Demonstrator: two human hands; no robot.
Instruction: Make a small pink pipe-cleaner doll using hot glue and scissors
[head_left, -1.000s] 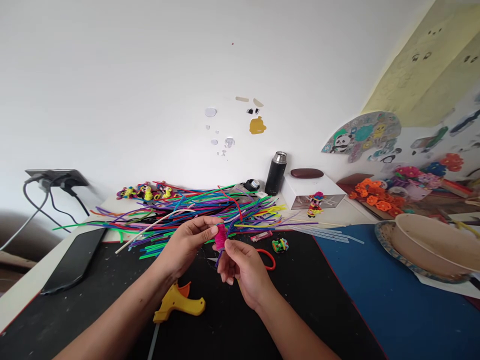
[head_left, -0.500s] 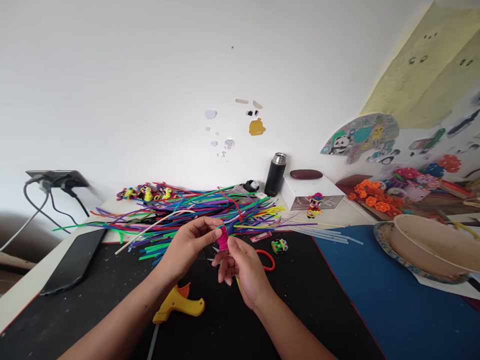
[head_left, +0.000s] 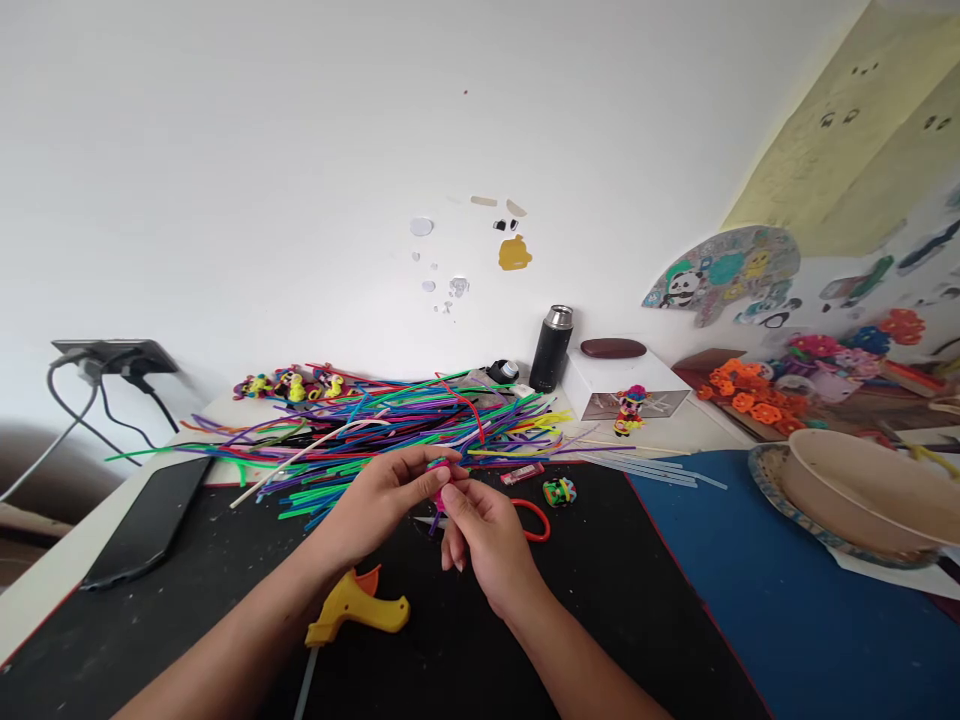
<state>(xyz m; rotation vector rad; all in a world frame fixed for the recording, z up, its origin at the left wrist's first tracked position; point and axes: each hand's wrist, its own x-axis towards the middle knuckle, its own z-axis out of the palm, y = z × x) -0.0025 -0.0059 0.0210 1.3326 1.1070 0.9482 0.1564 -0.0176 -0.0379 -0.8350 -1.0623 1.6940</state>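
Between my two hands is a small pink pipe-cleaner piece (head_left: 441,492), with some green at its top and a purple end sticking out below. My left hand (head_left: 396,492) pinches its upper part between thumb and fingers. From the right, my right hand (head_left: 480,530) grips it too, thumb against the pink coils and lower fingers curled. Fingers of both hands cover much of the piece. Behind and under my hands lie scissors with red handles (head_left: 537,520), partly hidden. A yellow glue gun (head_left: 360,606) rests on the black mat (head_left: 465,660), below my left hand.
Many coloured pipe cleaners (head_left: 330,460) are heaped behind my hands. Right of them are a small green figure piece (head_left: 559,491), clear glue sticks (head_left: 652,470), a black bottle (head_left: 551,350) and a bowl (head_left: 862,500). A black phone (head_left: 146,525) lies at the left.
The pink piece has been turned and tilted, and its purple end now shows below. My hands have come closer together, covering more of it.
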